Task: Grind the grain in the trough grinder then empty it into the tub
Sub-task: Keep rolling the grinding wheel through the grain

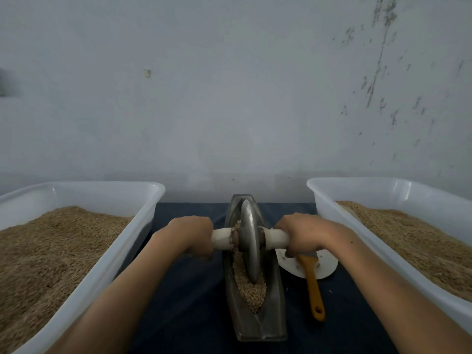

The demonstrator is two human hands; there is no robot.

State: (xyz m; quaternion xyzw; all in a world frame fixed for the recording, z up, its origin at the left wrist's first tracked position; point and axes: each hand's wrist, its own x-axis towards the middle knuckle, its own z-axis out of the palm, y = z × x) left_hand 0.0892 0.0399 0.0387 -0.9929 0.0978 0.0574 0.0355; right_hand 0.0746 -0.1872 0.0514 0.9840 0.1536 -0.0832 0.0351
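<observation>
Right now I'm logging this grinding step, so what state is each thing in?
Left hand: grips the left handle.
Right hand: grips the right handle.
Grinding wheel: upright in the trough.
Trough grinder: holds grain.
Grain: in the trough under the wheel.
Left tub: holds grain.
Right tub: holds grain.
Brush: lying across the white disc.

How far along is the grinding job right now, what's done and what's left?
Done: grain is loaded in the trough grinder. In hand: the left hand and right hand each grip an end of the wheel handle, the wheel sitting in the grain, which still looks coarse. Left: finish grinding, then empty the trough into a tub; which of the two tubs is unclear.
</observation>
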